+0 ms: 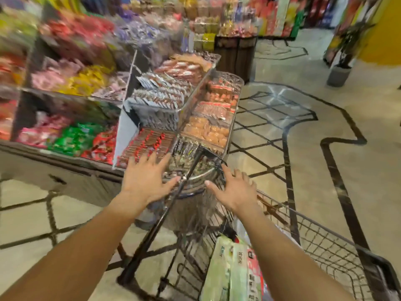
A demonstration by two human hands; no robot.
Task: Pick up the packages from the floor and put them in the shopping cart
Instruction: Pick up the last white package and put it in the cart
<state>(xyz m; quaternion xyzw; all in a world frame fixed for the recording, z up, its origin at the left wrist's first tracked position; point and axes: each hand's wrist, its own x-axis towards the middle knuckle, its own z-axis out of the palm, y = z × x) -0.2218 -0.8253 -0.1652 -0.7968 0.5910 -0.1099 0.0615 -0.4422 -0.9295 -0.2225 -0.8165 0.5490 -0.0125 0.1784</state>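
Observation:
The wire shopping cart (pixel 321 240) fills the lower right of the blurred head view. Green-and-white and red packages (pixel 230 270) lie inside it, under my right forearm. My left hand (pixel 145 179) is stretched forward above the cart's left rim, fingers spread, holding nothing. My right hand (pixel 234 187) reaches out over the cart's front end, also spread and empty. No package shows on the visible floor.
A tiered display of snack bins (pixel 191 118) stands right in front of the cart, with more shelves (pixel 65 83) to the left. Patterned tile floor (pixel 325 148) stretches to the right. A potted plant (pixel 338 74) and a yellow pillar (pixel 382 40) stand far right.

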